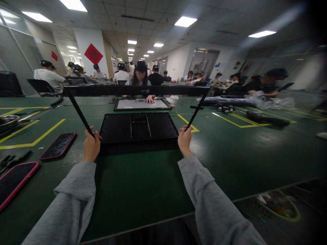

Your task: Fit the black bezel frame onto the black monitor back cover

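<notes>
I hold a thin black monitor bezel frame raised above the green table. My left hand is closed on the end of its left side strip. My right hand is closed on the end of its right side strip. The frame's wide top bar hangs level at the far side, tilted away from me. Below it, between my hands, lies a black monitor back panel, flat on the table. Both my sleeves are grey.
Two red-edged phones or tablets lie at the left, with small black parts near them. A person across the table rests a hand on a white-faced panel. Several other people sit at the back. Yellow lines mark the table.
</notes>
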`<state>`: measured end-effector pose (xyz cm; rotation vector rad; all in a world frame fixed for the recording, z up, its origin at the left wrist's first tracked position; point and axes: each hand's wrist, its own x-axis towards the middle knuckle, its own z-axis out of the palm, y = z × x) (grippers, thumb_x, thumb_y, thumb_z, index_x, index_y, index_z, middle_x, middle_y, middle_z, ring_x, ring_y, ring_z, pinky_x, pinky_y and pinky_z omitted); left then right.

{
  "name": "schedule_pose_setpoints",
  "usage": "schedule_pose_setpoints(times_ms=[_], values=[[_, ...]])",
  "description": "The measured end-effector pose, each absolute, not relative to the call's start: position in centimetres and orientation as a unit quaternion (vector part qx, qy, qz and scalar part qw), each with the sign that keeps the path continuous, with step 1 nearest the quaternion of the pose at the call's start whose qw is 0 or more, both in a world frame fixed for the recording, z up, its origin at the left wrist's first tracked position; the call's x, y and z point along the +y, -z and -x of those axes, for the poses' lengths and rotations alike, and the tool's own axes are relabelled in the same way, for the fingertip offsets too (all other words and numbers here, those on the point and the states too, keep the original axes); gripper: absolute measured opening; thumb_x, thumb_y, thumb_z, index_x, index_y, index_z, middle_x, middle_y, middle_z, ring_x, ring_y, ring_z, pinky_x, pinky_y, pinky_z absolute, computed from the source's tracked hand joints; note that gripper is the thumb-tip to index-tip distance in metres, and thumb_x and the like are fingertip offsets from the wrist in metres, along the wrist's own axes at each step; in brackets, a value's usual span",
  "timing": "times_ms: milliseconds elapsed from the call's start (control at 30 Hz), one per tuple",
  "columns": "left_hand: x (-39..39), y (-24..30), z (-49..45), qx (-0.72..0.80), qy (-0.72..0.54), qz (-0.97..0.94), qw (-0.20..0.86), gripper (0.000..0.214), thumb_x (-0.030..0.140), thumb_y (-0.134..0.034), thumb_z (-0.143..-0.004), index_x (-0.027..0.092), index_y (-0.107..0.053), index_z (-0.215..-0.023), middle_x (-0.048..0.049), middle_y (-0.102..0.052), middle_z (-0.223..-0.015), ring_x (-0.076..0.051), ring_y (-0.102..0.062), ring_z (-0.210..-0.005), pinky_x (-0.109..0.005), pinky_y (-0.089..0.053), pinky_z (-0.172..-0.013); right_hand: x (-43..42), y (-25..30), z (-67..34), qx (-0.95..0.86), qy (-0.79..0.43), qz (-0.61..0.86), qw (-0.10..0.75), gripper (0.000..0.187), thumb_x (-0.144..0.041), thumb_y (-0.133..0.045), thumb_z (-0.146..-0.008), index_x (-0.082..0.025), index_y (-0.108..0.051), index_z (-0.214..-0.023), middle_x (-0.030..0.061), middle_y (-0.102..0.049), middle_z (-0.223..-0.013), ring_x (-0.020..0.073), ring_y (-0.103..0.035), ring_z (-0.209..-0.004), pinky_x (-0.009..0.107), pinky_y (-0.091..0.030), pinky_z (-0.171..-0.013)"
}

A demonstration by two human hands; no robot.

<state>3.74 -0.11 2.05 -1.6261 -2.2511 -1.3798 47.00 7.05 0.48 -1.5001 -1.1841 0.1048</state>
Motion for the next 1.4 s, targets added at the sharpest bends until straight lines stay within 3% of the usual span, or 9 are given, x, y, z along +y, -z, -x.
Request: schedule_pose_setpoints(times_ms=[267, 467, 633, 833, 1400], values=[[0.5, -0.6, -3.0, -0.716, 0.428, 0.550, 0.026, 0.052, 0.037, -0.032, -0.094, 0.015, -0.023, -0.141, -0.0082, -0.069, -0.096, -0.022, -0.067, -0.078, -0.035, -0.049, -0.077, 7.1, 0.0, -46.9, -0.511, -0.025, 0.681, 0.523, 0.033, -0.026, -0.026, -0.094, -0.015, -0.040, -0.122, 0.0131, -0.064, -0.104, 0.0215, -0.062, -0.090, 0.034, -0.045, -0.081], [0.6, -0.6, -2.8, -0.726, 0.423, 0.539, 0.065, 0.047, 0.036, -0.032, -0.094, 0.013, -0.035, -0.135, -0.0103, -0.069, -0.096, -0.023, -0.067, -0.082, -0.036, -0.048, -0.079, 6.8, -0.2, -47.1, -0.523, -0.008, 0.705, 0.479, 0.037, -0.030, -0.025, -0.096, -0.014, -0.045, -0.123, 0.0141, -0.066, -0.103, 0.0249, -0.062, -0.090, 0.034, -0.043, -0.079], [0.3, -1.5, -2.9, -0.725, 0.422, 0.533, 0.114, 0.050, 0.037, -0.030, -0.096, 0.014, -0.039, -0.139, -0.0128, -0.066, -0.111, -0.025, -0.064, -0.097, -0.036, -0.046, -0.085, 6.6, -0.9, -47.3, -0.538, 0.022, 0.721, 0.437, 0.042, -0.029, -0.025, -0.098, -0.015, -0.042, -0.133, 0.0147, -0.064, -0.115, 0.0248, -0.061, -0.098, 0.033, -0.041, -0.081], [1.2, -0.3, -2.3, -0.766, 0.344, 0.539, 0.065, 0.045, 0.032, -0.036, -0.092, 0.012, -0.052, -0.129, -0.0162, -0.065, -0.113, -0.029, -0.060, -0.105, -0.038, -0.045, -0.089, 6.5, -0.5, -47.4, -0.559, -0.015, 0.752, 0.350, 0.039, -0.024, -0.030, -0.097, -0.015, -0.050, -0.129, 0.0129, -0.067, -0.107, 0.0243, -0.061, -0.099, 0.031, -0.040, -0.082], [1.8, 0.7, -1.1, -0.782, 0.302, 0.545, 0.037, 0.045, 0.034, -0.039, -0.091, 0.015, -0.056, -0.128, -0.0156, -0.066, -0.113, -0.029, -0.061, -0.103, -0.039, -0.046, -0.087, 6.4, -0.3, -47.4, -0.568, -0.036, 0.771, 0.287, 0.037, -0.020, -0.033, -0.095, -0.013, -0.052, -0.126, 0.0150, -0.066, -0.107, 0.0246, -0.062, -0.102, 0.031, -0.042, -0.084]])
